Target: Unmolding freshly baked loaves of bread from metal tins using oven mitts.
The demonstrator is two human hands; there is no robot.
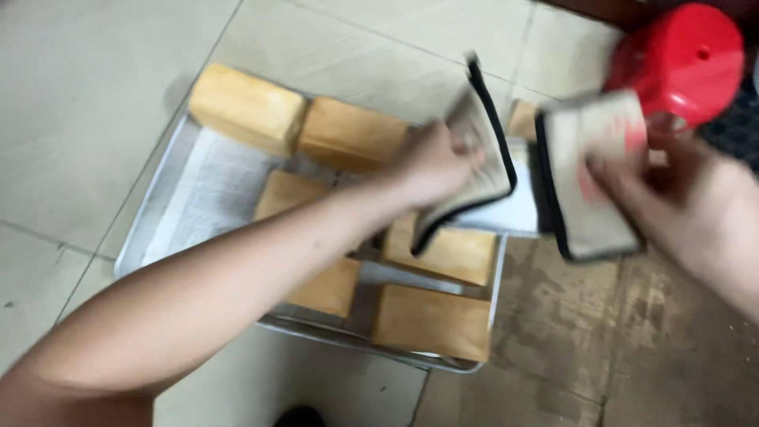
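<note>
My left hand (433, 158) grips a grey cloth pad with black edging (473, 162), held above a metal tray (158, 209) on the floor. My right hand (680, 190) holds a second pad of the same kind (589, 170), with red marks on its face, just right of the tray. Several golden-brown loaves (247, 107) lie in the tray on a sheet of paper (207, 190); some are hidden under my left forearm. Both hands are blurred by motion.
A red plastic stool (686, 59) stands at the upper right, close behind my right hand. Pale floor tiles (87, 87) lie left of the tray; the floor at lower right (585, 348) is stained brown.
</note>
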